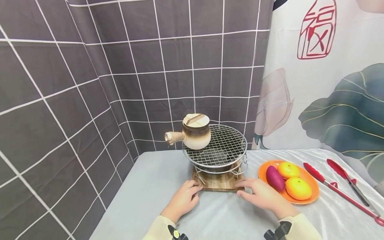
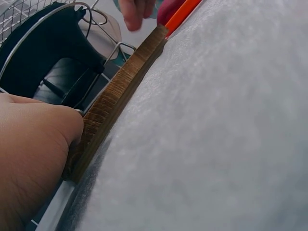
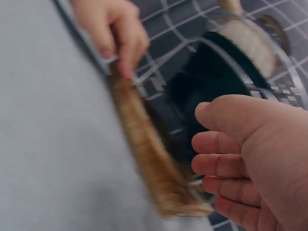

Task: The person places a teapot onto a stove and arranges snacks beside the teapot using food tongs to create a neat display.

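Observation:
A wooden board (image 1: 220,185) lies under a round grill stove with a wire mesh grate (image 1: 226,143). On the grate's left part sits a beige-brown clay pot (image 1: 196,138) with a wooden lid and a handle pointing left. My left hand (image 1: 184,197) holds the board's front left corner between thumb and fingers; the left wrist view hides part of that hold. Close to the front right corner is my right hand (image 1: 262,195), its palm bare in the right wrist view and its fingers (image 3: 219,166) extended loosely, with nothing in them.
Right of the board stands an orange plate (image 1: 313,193) with a purple sweet potato (image 1: 275,179) and two oranges (image 1: 298,188). Farther right lie red-tipped tongs (image 1: 339,191). A dark grid-patterned curtain (image 1: 177,83) hangs behind and left of the pale-covered table (image 1: 141,200).

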The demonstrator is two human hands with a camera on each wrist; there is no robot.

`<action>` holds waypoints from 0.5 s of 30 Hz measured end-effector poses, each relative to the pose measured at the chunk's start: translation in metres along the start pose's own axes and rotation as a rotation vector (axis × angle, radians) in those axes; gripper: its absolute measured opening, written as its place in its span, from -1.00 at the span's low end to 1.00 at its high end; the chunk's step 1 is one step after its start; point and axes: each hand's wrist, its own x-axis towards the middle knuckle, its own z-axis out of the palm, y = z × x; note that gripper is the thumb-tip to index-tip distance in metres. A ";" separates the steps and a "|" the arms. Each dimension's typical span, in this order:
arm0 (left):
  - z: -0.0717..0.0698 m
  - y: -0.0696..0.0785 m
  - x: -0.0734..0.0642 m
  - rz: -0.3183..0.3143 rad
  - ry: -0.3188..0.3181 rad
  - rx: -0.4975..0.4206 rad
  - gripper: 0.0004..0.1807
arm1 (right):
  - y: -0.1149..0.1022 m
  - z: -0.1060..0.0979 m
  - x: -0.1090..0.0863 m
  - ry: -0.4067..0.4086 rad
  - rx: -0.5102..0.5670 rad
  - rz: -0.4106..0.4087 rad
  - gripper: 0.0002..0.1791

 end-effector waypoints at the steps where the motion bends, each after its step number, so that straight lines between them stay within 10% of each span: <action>1: 0.000 0.000 -0.001 -0.004 0.003 -0.003 -0.64 | 0.001 -0.005 -0.001 0.012 -0.002 -0.009 -0.72; 15: 0.000 0.003 -0.001 -0.016 0.012 0.000 -0.64 | 0.047 -0.084 -0.040 0.191 -0.161 0.141 -0.65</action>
